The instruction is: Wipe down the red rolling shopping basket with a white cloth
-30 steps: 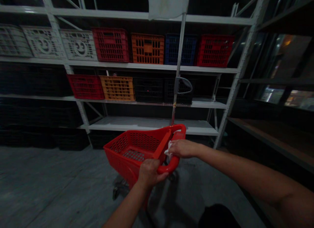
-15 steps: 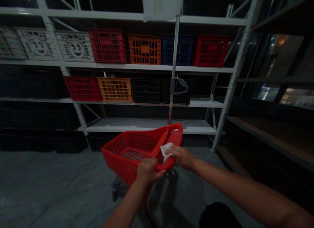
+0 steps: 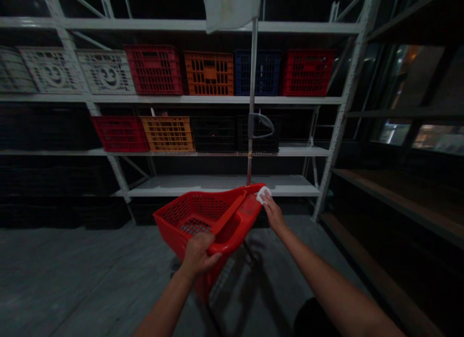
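A red plastic shopping cart [image 3: 232, 242] stands in front of me, its basket pointing left. My left hand [image 3: 199, 252] is closed around the near end of its handle, thumb along the outer side. At the far corner of the handle, my right hand [image 3: 272, 210] presses a crumpled white cloth [image 3: 263, 195] against the red rim. Behind the cart's far side rises a metal pole [image 3: 253, 80] with a grey loop handle [image 3: 263, 126] and a pale sign panel [image 3: 232, 9] at the top.
White metal shelving [image 3: 224, 99] spans the back, holding red, orange, yellow, blue, black and white plastic crates. An orange crate [image 3: 209, 73] sits mid-shelf. Darker shelves [image 3: 395, 197] run along the right. Grey concrete floor [image 3: 90, 274] lies below.
My right hand has moved the white cloth from the near part of the handle to its far corner. My left hand shifted slightly left, and the cart has turned a little.
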Demonstrator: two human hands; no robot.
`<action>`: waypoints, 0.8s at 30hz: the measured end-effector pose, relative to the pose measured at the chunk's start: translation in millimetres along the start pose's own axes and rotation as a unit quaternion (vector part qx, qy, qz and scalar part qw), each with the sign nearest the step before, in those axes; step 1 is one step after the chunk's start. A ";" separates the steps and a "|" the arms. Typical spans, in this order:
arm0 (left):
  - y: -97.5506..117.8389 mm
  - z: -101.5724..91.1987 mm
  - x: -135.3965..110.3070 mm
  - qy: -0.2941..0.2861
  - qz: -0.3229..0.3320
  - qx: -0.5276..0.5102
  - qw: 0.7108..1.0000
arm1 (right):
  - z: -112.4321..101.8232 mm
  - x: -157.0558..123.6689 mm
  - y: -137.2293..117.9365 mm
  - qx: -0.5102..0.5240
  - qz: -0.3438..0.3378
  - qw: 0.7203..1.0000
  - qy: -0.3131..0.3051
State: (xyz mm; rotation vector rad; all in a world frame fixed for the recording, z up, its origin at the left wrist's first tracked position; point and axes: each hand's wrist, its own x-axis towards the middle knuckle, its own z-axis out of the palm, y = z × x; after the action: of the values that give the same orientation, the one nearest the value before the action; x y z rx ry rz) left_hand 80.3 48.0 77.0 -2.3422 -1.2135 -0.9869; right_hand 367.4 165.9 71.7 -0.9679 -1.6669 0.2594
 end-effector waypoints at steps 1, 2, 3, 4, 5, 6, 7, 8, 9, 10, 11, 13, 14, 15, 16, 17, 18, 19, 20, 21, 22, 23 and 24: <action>-2.7 -7.5 -0.7 -0.016 -0.004 -0.020 1.000 | 9.3 -4.5 -8.0 0.024 0.005 1.000 0.017; -4.0 -16.4 -0.4 -0.034 -0.011 -0.041 0.999 | 19.0 -11.4 -18.0 0.038 0.011 0.998 0.038; -3.4 -26.2 1.2 -0.048 -0.024 -0.063 0.997 | 28.6 -20.3 -29.7 0.043 0.013 0.997 0.059; -0.7 -36.5 4.4 -0.062 -0.047 -0.085 0.993 | 38.0 -30.8 -42.5 0.038 0.008 0.997 0.072; 4.3 -46.5 9.0 -0.065 -0.082 -0.102 0.989 | 46.9 -42.3 -55.9 0.027 -0.007 0.997 0.077; 11.6 -55.5 14.9 -0.056 -0.128 -0.111 0.984 | 55.1 -54.0 -69.1 0.013 -0.032 0.997 0.069; 20.5 -62.9 21.7 -0.053 -0.174 -0.107 0.977 | 62.4 -65.1 -81.4 -0.001 -0.063 0.997 0.053; 30.6 -68.1 28.8 -0.055 -0.213 -0.092 0.971 | 68.7 -74.9 -92.1 -0.014 -0.095 0.995 0.035; 40.8 -70.9 35.6 -0.066 -0.244 -0.069 0.965 | 73.8 -82.7 -100.7 -0.027 -0.126 0.991 0.019; 50.4 -71.6 41.5 -0.096 -0.266 -0.039 0.959 | 77.8 -88.0 -106.8 -0.040 -0.156 0.987 0.008; 58.6 -70.4 46.2 -0.128 -0.287 -0.002 0.949 | 80.3 -90.5 -110.3 -0.055 -0.182 0.982 0.001; 68.1 -65.5 50.7 -0.189 -0.318 0.078 0.926 | 80.7 -86.4 -109.9 -0.086 -0.219 0.972 -0.009; 69.2 -63.2 50.7 -0.207 -0.327 0.116 0.915 | 78.2 -80.0 -106.7 -0.103 -0.225 0.969 -0.012; 67.8 -61.6 49.6 -0.218 -0.333 0.146 0.905 | 73.8 -71.2 -102.2 -0.120 -0.221 0.968 -0.013; 64.6 -61.2 47.6 -0.223 -0.339 0.169 0.898 | 67.5 -60.4 -97.1 -0.137 -0.206 0.969 -0.015; 60.0 -61.9 45.2 -0.224 -0.342 0.184 0.894 | 59.8 -48.3 -91.8 -0.157 -0.182 0.971 -0.019; 54.6 -63.5 42.6 -0.226 -0.344 0.191 0.891 | 51.0 -35.4 -87.0 -0.179 -0.153 0.971 -0.029; 49.0 -65.7 39.9 -0.229 -0.346 0.195 0.889 | 42.1 -22.3 -83.3 -0.204 -0.123 0.970 -0.048; 43.5 -68.3 37.3 -0.229 -0.345 0.199 0.888 | 33.9 -9.6 -81.0 -0.231 -0.094 0.965 -0.080; 38.5 -70.9 34.9 -0.229 -0.342 0.205 0.888 | 27.3 2.1 -80.3 -0.257 -0.070 0.956 -0.120; 34.2 -73.1 32.6 -0.230 -0.338 0.210 0.888 | 23.2 12.6 -81.4 -0.278 -0.053 0.945 -0.161; 30.5 -74.9 30.5 -0.230 -0.335 0.214 0.888 | 22.1 21.7 -84.2 -0.293 -0.041 0.934 -0.200; 27.6 -76.2 28.6 -0.231 -0.332 0.218 0.888 | 24.2 29.3 -88.3 -0.301 -0.034 0.925 -0.230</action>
State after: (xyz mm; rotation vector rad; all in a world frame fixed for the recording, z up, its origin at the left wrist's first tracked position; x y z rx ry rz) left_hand 81.3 5.9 151.9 -1.8594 -2.2419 -0.2326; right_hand 304.7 137.8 138.8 -1.3702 -2.2789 -0.0968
